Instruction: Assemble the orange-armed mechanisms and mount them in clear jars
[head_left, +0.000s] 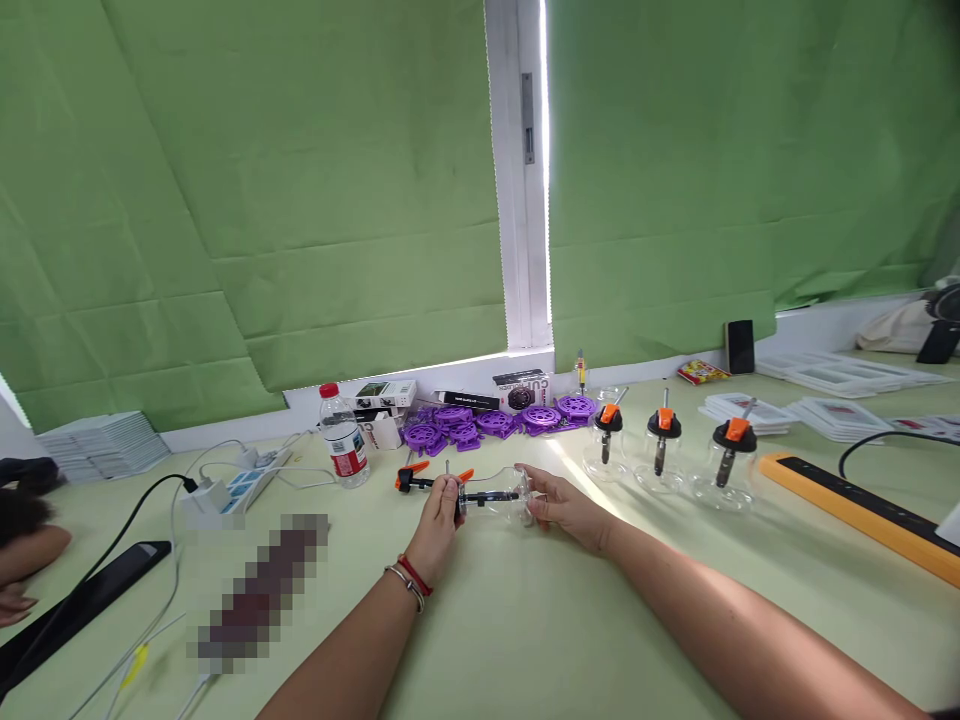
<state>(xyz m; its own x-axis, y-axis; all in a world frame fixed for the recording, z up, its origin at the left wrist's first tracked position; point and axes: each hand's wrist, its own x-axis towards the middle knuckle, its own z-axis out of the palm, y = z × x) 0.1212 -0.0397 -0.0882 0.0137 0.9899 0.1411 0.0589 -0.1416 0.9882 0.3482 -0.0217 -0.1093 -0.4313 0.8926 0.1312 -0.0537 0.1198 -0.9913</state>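
A clear jar [499, 497] lies on its side between my two hands, with a dark rod inside it. My left hand [441, 520] is closed around its black lid end. At the rounded base of the jar, my right hand [562, 508] grips with thumb and fingers. Just behind my left hand lies a black and orange part [409, 480]. To the right stand several upright clear jars, among them a near one [724, 490], each with a black lid and an orange lever [664, 418] on top.
Purple round parts [454, 420] are piled along the back, near small boxes [521, 390]. A red-capped bottle [345, 440] stands left of them. An orange power strip [862, 510] is at right, a white one [247, 490] with cables at left. Another person's arm [34, 550] rests at far left.
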